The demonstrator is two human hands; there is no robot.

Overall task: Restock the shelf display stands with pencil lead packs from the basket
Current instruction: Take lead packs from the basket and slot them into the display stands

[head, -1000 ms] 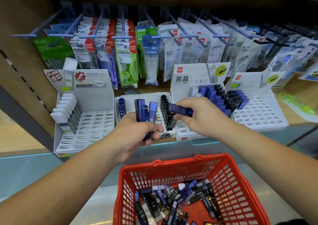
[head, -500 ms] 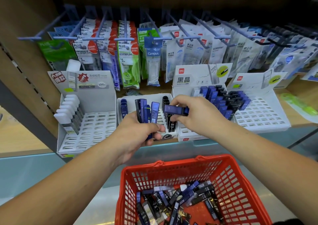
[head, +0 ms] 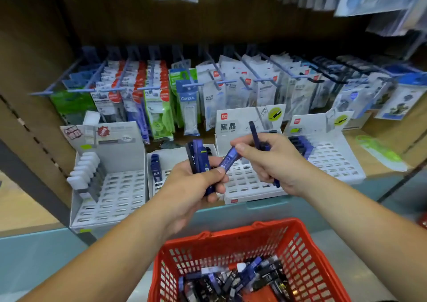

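Head view, from the left: well off to the left of both grips sits a grey stand (head: 120, 186), with pale packs along its left edge and most slots bare. A small stand (head: 169, 156) is largely hidden behind the left hand (head: 196, 184), whose fingers curl round a bundle of packs (head: 199, 156) held upright, tops poking above the fist.

Just right of that bundle, a slanted pack (head: 227, 159) bridges the gap between the hands. Its long axis climbs from lower left to upper right, the low end at the left thumb and the high end pinched between thumb and forefinger of the right hand (head: 275, 163). The right hand's other fingers clasp a second pack (head: 254, 133), near upright, with ends showing above and below the fist.

Bare slots of the white stand (head: 245, 184) lie directly beneath and beyond the right-hand grip, so that hand is the nearer one. The slanted pack would likely need tipping upright to drop in.

Further right is another stand (head: 335, 163). The red basket (head: 231, 230) sits on the near side of both grips, loose packs inside.

Whether the left thumb presses or merely touches the slanted pack is unclear, and the pack labels are blurred.
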